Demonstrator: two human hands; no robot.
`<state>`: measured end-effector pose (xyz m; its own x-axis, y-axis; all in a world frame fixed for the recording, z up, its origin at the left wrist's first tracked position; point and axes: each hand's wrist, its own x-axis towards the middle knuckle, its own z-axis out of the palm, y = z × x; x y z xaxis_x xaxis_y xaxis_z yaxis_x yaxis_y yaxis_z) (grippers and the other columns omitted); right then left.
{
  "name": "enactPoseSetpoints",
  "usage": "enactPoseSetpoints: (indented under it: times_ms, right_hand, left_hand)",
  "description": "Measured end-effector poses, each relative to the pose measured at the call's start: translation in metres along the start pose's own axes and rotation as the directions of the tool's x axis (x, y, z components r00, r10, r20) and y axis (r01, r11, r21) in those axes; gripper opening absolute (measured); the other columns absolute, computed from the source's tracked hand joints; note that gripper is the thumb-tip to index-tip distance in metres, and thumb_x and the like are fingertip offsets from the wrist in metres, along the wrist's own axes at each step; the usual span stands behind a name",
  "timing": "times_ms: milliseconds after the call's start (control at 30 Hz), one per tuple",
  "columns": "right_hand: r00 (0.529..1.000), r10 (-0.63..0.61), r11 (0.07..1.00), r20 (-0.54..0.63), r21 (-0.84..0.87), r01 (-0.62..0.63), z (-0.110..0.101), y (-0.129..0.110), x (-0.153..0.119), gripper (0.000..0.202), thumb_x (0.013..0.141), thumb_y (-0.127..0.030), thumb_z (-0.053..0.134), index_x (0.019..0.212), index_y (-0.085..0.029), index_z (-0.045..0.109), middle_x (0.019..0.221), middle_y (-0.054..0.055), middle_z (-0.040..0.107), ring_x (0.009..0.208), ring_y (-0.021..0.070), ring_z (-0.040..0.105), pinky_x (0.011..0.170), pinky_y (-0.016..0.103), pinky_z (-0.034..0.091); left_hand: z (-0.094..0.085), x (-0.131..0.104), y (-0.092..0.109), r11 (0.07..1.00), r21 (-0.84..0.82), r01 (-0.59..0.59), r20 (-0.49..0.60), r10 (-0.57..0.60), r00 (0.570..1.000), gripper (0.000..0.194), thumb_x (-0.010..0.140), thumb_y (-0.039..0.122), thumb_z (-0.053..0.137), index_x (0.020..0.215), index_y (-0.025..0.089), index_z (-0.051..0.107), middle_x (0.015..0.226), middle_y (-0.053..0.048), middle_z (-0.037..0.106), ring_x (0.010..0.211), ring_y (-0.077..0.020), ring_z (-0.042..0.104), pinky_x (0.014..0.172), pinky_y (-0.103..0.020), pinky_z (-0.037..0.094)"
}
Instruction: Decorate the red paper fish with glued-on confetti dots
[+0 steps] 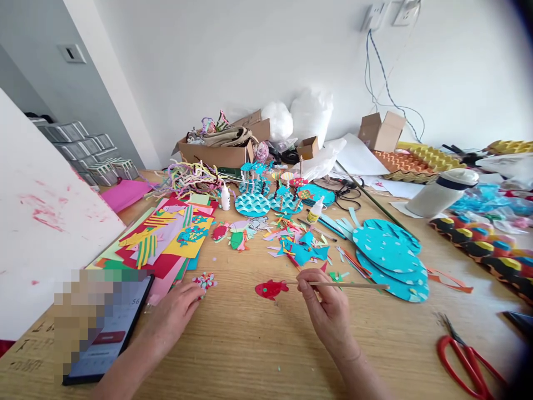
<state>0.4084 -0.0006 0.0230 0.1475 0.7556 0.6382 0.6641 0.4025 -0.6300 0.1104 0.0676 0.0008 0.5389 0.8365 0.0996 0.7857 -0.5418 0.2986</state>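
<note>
My right hand (325,303) is closed around a thin wooden stick (353,285), held almost level above the table. The stick's left end is close to the tail of a red paper fish (270,289) with a light green dot, lying flat. My left hand (177,311) rests on the table to the left, fingers stretched forward and slightly bent. Its fingertips touch the edge of a small pile of coloured paper bits (207,281); whether any bit sits between them is hidden.
Beyond the hands lie paper fish (237,239), paper scraps (302,247), glue bottles (316,211) and blue wave-patterned pieces (252,204). Blue paper discs (391,250) and red-handled scissors (468,361) are right. Coloured sheets (166,269) and a tablet (112,333) lie left. A white bottle (437,194) stands farther back.
</note>
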Motion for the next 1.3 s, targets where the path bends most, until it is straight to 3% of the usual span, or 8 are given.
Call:
enactPoseSetpoints:
  times_ms: [167,300,533,733,1000,1133,1300]
  right_hand:
    - [1.0,0.013,1.0,-0.009,-0.016,-0.013,0.001,0.0,-0.002,0.014,0.083,-0.015,0.047,0.071,-0.019,0.052,0.069,0.002,0.057,0.067,0.0143,0.055,0.06,0.025,0.043]
    - [0.999,0.026,0.999,-0.024,-0.017,-0.027,0.001,-0.001,-0.003,0.015,0.083,-0.017,0.047,0.069,-0.02,0.051,0.069,0.002,0.057,0.067,0.0149,0.056,0.061,0.025,0.044]
    - [1.0,0.02,0.999,-0.022,-0.025,-0.021,-0.001,0.003,-0.005,0.015,0.083,-0.016,0.047,0.069,-0.02,0.05,0.069,0.002,0.058,0.068,0.015,0.057,0.062,0.025,0.043]
    - [0.999,0.029,0.999,-0.019,-0.014,-0.029,-0.003,0.003,-0.005,0.015,0.083,-0.017,0.047,0.069,-0.02,0.051,0.068,0.002,0.058,0.069,0.0155,0.057,0.062,0.025,0.043]
    - [0.999,0.05,0.998,-0.009,0.024,-0.05,-0.003,0.004,-0.005,0.014,0.084,-0.016,0.047,0.071,-0.02,0.051,0.07,0.003,0.056,0.069,0.0158,0.056,0.06,0.026,0.043]
    - [0.999,0.048,0.998,-0.011,0.031,-0.048,-0.003,0.005,-0.006,0.015,0.083,-0.015,0.047,0.07,-0.02,0.05,0.07,0.002,0.056,0.069,0.0154,0.055,0.061,0.026,0.043]
    - [0.999,0.03,0.999,-0.02,0.03,-0.029,-0.003,0.004,-0.005,0.016,0.083,-0.015,0.048,0.068,-0.02,0.05,0.068,0.002,0.056,0.068,0.015,0.056,0.061,0.026,0.044]
  left_hand:
    - [-0.007,0.008,0.0,0.997,-0.073,0.038,-0.041,-0.041,0.998,0.025,0.077,0.014,0.044,0.094,0.024,0.06,0.098,-0.002,0.064,0.092,-0.0174,0.058,0.084,-0.031,0.046]
    - [-0.006,0.019,0.005,0.999,-0.019,0.039,0.033,-0.038,0.999,0.029,0.078,0.009,0.044,0.1,0.02,0.058,0.1,-0.005,0.062,0.096,-0.0181,0.055,0.087,-0.031,0.042]
    - [-0.002,0.027,0.004,0.991,0.078,0.109,0.179,-0.122,0.976,0.018,0.079,0.01,0.044,0.089,0.019,0.056,0.092,-0.005,0.056,0.089,-0.0181,0.054,0.079,-0.028,0.04]
    - [-0.014,0.028,-0.006,0.987,0.063,0.149,0.175,-0.158,0.972,0.02,0.077,0.006,0.039,0.079,0.021,0.052,0.082,-0.002,0.056,0.081,-0.0167,0.054,0.07,-0.026,0.039]
    - [-0.015,0.027,0.001,0.994,0.104,0.036,0.271,-0.064,0.96,0.023,0.076,0.01,0.045,0.092,0.022,0.056,0.095,-0.003,0.058,0.093,-0.0183,0.054,0.078,-0.026,0.039]
    - [-0.013,0.033,0.002,0.991,0.13,0.027,0.278,-0.063,0.959,0.02,0.076,0.01,0.042,0.085,0.022,0.055,0.086,-0.002,0.059,0.085,-0.0173,0.055,0.073,-0.025,0.038]
    - [-0.021,0.041,0.003,0.986,0.09,0.141,0.259,-0.16,0.953,0.015,0.079,0.015,0.039,0.074,0.021,0.052,0.073,0.001,0.06,0.069,-0.0155,0.055,0.059,-0.024,0.034]
